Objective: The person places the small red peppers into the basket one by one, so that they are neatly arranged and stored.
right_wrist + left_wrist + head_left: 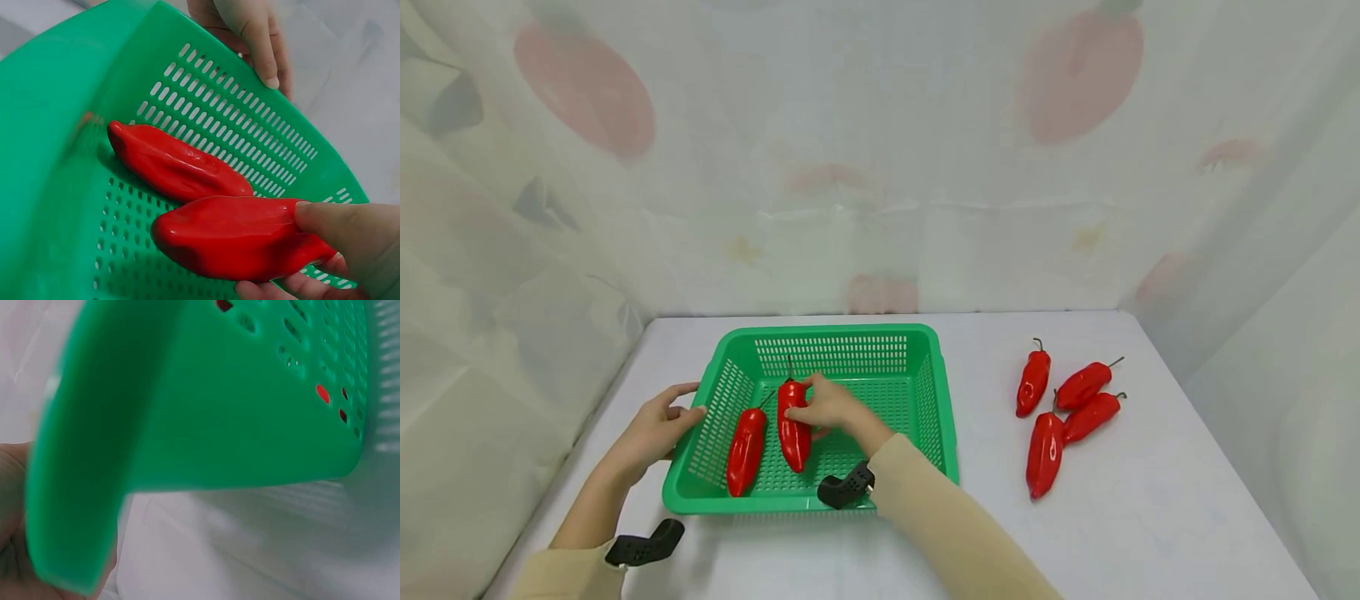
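Note:
My right hand (829,406) pinches a red chili pepper (793,427) between thumb and fingers, inside the green plastic basket (936,400). In the right wrist view this pepper (231,240) overlaps a second red pepper (178,164), which lies on the perforated bottom along the left wall. That second pepper (747,450) has its stem toward the back in the head view. My left hand (658,429) grips the basket's left rim, the thumb over the top and the other fingers outside. Close up in the left wrist view are the basket's rim (119,394) and slotted wall.
Several red peppers lie on the white table to the right of the basket: one farther back (1033,382), one nearer the front (1045,456), others (1093,415) touching close by. A white printed curtain (880,167) hangs behind the table and along both sides.

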Demonstrator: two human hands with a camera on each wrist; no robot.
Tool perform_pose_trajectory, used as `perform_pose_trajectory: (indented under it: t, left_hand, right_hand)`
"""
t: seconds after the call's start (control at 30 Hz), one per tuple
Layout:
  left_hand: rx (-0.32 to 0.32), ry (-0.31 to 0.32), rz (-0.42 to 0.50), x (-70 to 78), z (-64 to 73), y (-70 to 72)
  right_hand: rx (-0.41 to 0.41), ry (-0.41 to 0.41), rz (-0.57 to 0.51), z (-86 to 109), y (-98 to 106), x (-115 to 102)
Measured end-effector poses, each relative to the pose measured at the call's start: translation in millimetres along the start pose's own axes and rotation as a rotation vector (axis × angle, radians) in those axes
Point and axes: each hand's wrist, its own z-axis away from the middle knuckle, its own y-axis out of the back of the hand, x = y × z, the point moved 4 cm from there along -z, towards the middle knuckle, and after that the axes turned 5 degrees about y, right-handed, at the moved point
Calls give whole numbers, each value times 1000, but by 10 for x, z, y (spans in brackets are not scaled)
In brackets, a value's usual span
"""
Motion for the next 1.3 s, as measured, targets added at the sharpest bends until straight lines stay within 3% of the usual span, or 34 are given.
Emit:
perform_pose_trajectory:
  t: [0.27, 0.67, 1.3]
  left_hand:
    - [-8, -3, 8, 4, 16, -5]
    - [-3, -8, 10, 21, 8, 1]
    - [-9, -9, 16, -2, -1, 7]
  right_hand:
    - [-26, -30, -40, -55, -131, 30]
    - [-74, -83, -70, -92, -174, 94]
    - [-37, -133, 54, -114, -335, 60]
